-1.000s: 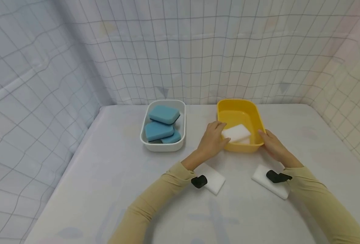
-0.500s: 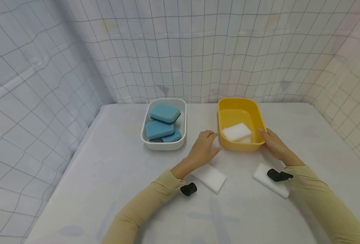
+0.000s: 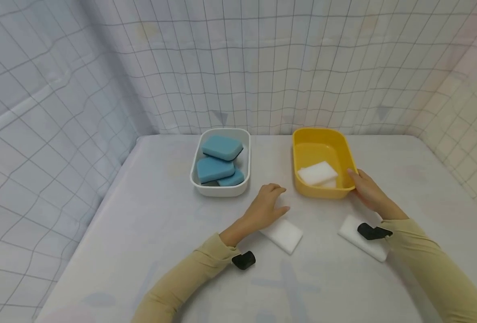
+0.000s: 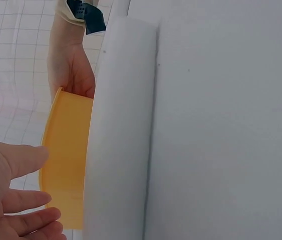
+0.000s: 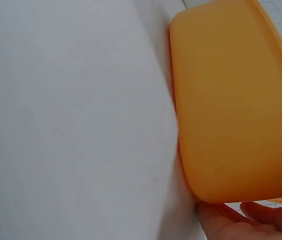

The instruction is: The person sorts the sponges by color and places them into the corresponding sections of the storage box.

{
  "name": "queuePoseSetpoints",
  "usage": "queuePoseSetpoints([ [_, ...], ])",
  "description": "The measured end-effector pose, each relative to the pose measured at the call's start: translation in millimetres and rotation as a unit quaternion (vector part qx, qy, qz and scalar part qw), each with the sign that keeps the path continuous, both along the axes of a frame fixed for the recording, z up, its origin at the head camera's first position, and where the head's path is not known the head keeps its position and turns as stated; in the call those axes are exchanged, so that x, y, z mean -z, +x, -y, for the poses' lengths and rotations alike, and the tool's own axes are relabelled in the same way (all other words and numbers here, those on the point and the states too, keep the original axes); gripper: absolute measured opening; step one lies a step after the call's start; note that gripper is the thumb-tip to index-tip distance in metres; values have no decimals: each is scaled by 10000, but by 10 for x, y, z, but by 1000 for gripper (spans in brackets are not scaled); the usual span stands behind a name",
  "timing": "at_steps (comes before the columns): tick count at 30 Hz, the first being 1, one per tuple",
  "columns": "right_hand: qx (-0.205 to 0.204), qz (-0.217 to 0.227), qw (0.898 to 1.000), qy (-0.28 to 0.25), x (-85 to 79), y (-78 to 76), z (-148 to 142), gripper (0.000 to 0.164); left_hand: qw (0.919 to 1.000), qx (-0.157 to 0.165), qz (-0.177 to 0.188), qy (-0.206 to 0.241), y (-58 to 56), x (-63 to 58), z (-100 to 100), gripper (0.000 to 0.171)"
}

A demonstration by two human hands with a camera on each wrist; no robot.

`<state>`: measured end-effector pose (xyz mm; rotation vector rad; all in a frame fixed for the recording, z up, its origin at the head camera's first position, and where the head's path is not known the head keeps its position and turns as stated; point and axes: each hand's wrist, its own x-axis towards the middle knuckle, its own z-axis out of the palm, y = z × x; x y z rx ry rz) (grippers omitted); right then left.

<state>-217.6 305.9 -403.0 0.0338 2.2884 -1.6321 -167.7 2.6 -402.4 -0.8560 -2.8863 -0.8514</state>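
My right hand [image 3: 368, 190] grips the near right corner of a yellow plastic bin [image 3: 321, 193], thumb over the rim and fingers against the outer wall. Two white sponges [image 3: 318, 172] lie stacked in the bin's near end. The right wrist view shows fingertips [image 5: 216, 215] at the corner of the yellow wall. My left hand [image 3: 262, 208] is held off to the bin's left, fingers spread and slightly bent, holding nothing. Below it lies another white sponge [image 3: 284, 237], partly covered by the hand in the head view. A further white sponge [image 3: 359, 237] lies by my right wrist.
To the left of the yellow bin stands a white bin [image 3: 222, 192] with several blue sponges [image 3: 222, 147] piled inside. Both bins stand on a white-covered table [image 3: 161, 215], near its back edge. Grid-patterned curtains [image 3: 262, 67] enclose the back and sides.
My left hand has let go of the yellow bin's near left side and drawn back toward me and to the left. My right hand keeps its hold on the bin.
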Motion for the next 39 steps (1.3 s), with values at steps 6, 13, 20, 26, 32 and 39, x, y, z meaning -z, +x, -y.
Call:
queuePoseSetpoints([
  [6, -6, 34, 10000, -33, 1, -1, -4, 73, 9990, 181, 400, -5, 61, -16, 46, 46],
  [13, 28, 50, 10000, -26, -7, -7, 4, 73, 9952, 516, 818, -147, 91, 22, 114, 47],
  [20, 14, 79, 10000, 3, 14, -18, -8, 74, 9935, 817, 767, -192, 67, 69, 206, 45],
  [26, 74, 42, 10000, 45, 2, -15, 12, 72, 9862, 1171, 1061, -489, 35, 81, 338, 62],
  [32, 68, 46, 10000, 16, 10, -19, 17, 73, 9789, 1523, 1281, -461, 25, 53, 453, 74],
  [39, 81, 61, 9999, 12, 16, -18, -2, 72, 9785, 1685, 1128, -373, 25, 40, 484, 73],
])
